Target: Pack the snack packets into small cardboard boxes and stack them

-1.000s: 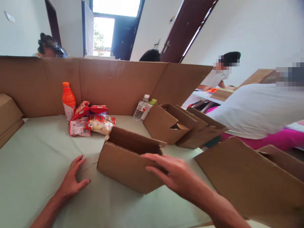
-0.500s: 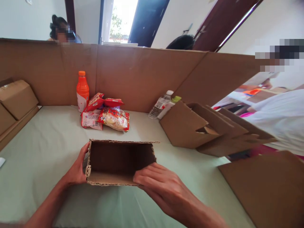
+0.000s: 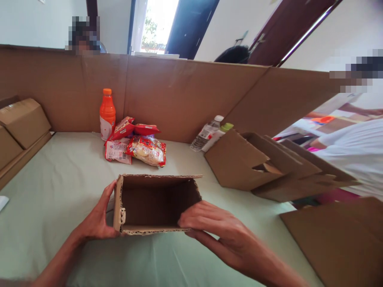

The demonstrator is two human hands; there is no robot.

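Both hands grip the open cardboard box near the table edge: left hand fingers on its left wall, right hand fingers seemingly pinching its right corner.

Three bottles, two hands, and one cardboard box between the hands.

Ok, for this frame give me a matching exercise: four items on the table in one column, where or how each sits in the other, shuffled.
1. orange bottle
2. small open box
3. snack packets
4. clear water bottle

A. gripped by the left hand and the right hand
B. leaning tilted beside a green-capped bottle
C. standing upright by the cardboard wall
D. heaped on the green cloth

Pairs: 1-C, 2-A, 3-D, 4-B.
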